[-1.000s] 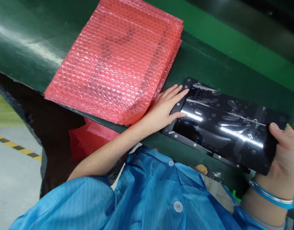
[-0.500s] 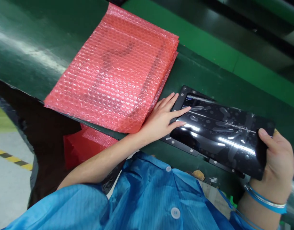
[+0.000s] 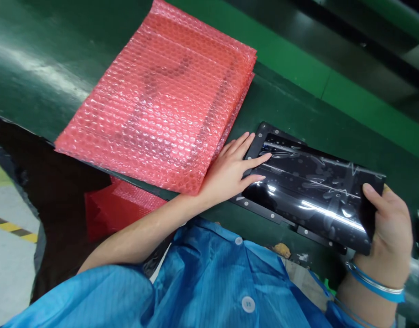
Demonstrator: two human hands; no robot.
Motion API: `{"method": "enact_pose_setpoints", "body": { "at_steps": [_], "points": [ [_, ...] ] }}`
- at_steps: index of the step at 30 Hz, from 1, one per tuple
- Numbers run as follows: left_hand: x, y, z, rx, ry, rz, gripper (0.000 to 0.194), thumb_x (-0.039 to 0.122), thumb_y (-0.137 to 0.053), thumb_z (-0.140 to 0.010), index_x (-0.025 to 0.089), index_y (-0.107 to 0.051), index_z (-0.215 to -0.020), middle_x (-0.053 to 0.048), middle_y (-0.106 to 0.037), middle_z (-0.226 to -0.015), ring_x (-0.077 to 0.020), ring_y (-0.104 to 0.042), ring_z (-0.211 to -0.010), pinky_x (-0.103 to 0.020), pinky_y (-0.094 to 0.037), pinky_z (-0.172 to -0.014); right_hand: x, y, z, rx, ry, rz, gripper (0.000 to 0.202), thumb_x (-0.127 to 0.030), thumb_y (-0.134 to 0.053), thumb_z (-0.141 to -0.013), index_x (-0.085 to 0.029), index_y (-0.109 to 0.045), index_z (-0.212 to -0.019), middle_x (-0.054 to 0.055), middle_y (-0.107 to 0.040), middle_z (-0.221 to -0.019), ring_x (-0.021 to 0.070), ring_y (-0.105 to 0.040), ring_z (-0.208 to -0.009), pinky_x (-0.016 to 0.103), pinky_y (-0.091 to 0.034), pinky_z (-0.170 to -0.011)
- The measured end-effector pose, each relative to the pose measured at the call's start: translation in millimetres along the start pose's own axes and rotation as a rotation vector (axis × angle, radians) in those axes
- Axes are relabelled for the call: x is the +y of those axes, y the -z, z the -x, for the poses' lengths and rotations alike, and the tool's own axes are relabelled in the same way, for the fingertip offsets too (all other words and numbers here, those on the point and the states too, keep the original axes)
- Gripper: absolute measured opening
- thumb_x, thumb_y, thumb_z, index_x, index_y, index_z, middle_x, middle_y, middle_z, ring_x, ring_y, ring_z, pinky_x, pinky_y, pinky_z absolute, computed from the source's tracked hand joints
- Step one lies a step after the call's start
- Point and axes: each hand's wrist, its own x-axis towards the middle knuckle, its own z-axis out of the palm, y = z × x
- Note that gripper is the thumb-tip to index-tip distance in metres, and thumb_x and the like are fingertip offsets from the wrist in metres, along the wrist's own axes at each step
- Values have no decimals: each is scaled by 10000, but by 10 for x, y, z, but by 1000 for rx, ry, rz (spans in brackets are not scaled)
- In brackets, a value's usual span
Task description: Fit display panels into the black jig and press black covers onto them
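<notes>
A glossy black sheet [image 3: 308,196] with a wrinkled clear film lies over a black frame [image 3: 260,210] with round silver spots along its edge. My right hand [image 3: 390,218] pinches the sheet's right end between thumb and fingers, and that end is raised and curved. Spread fingers of my left hand [image 3: 238,166] rest on the left end of the frame and sheet. Beside that wrist lies a stack of red bubble-wrap bags [image 3: 157,100], its right corner touching the forearm.
The green table [image 3: 284,100] runs diagonally across the view. More red bubble wrap [image 3: 123,205] sits below the table edge over dark material. A small yellowish piece [image 3: 282,249] lies near the front edge.
My right hand has shifted slightly left with the sheet's end, and the sheet's wrinkles and reflections look different. My left hand stays on the left end.
</notes>
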Motion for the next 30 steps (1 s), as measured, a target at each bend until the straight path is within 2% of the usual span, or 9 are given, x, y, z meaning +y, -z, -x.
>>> {"method": "enact_pose_setpoints", "body": {
  "at_steps": [3, 7, 10, 16, 18, 20, 24, 27, 30],
  "points": [
    [10, 12, -5, -7, 12, -4, 452, 382, -637, -966, 301, -603, -1410, -124, -278, -1665, -304, -203, -1560, -568, -258, -1220, -7, 95, -82, -44, -4, 126, 441, -544, -793, -513, -256, -653, -817, -21, -586, -627, 202, -549, -536, 362, -460, -521],
    [10, 10, -17, -9, 30, -8, 453, 393, -631, -968, 312, -597, -1413, -107, -277, -1667, -296, -198, -1562, -565, -259, -1221, -55, 241, -324, -187, 115, 750, 533, -774, -627, -606, -261, -497, -541, 6, -472, -442, 183, -425, -427, 332, -308, -464],
    [-7, 30, -27, -25, 39, -30, 455, 380, -629, -971, 306, -591, -1419, -112, -265, -1668, -297, -198, -1561, -568, -260, -1219, -129, 255, -458, -181, 234, 1116, 585, -796, -476, -719, -263, -493, -479, 52, -526, -461, 191, -418, -446, 333, -281, -512],
    [165, 55, -29, 26, 75, -192, 430, 299, -638, -951, 244, -640, -1378, -164, -304, -1640, -383, -254, -1532, -647, -287, -1181, -208, 244, -536, -232, 236, 1065, 468, -564, -446, -882, -243, -505, -547, 42, -585, -561, 199, -517, -590, 317, -323, -610],
    [377, -66, -25, 95, 15, -271, 435, 221, -597, -950, 227, -631, -1384, -169, -305, -1638, -401, -258, -1527, -685, -279, -1166, -167, 258, -602, -217, 220, 1006, 438, -538, -460, -894, -239, -491, -574, 28, -572, -556, 190, -539, -610, 305, -344, -631],
    [648, -279, -24, 79, -143, -305, 468, 189, -571, -948, 219, -594, -1415, -161, -315, -1636, -377, -276, -1526, -659, -303, -1168, -108, 257, -694, -234, 193, 943, 421, -537, -479, -895, -239, -481, -598, 9, -554, -530, 178, -545, -598, 297, -365, -648],
    [1113, -777, -49, -186, -489, -302, 522, 393, -593, -970, 187, -555, -1448, -132, -370, -1620, -317, -331, -1513, -516, -350, -1199, -18, 211, -864, -253, 188, 892, 442, -616, -579, -831, -243, -481, -617, 0, -544, -508, 179, -531, -586, 303, -369, -639],
    [1223, -1003, -89, -268, -547, -381, 536, 456, -554, -990, 174, -560, -1446, -110, -400, -1607, -298, -347, -1507, -468, -353, -1205, 6, 173, -933, -216, 226, 958, 478, -667, -682, -739, -242, -495, -622, 17, -574, -564, 194, -541, -634, 301, -338, -603],
    [1210, -1072, -105, -262, -564, -440, 490, 413, -499, -1023, 172, -566, -1444, -100, -415, -1599, -304, -358, -1500, -468, -374, -1190, 16, 151, -975, -229, 232, 990, 508, -684, -720, -712, -238, -492, -627, 27, -593, -624, 190, -532, -648, 301, -312, -583]
  ]
}}
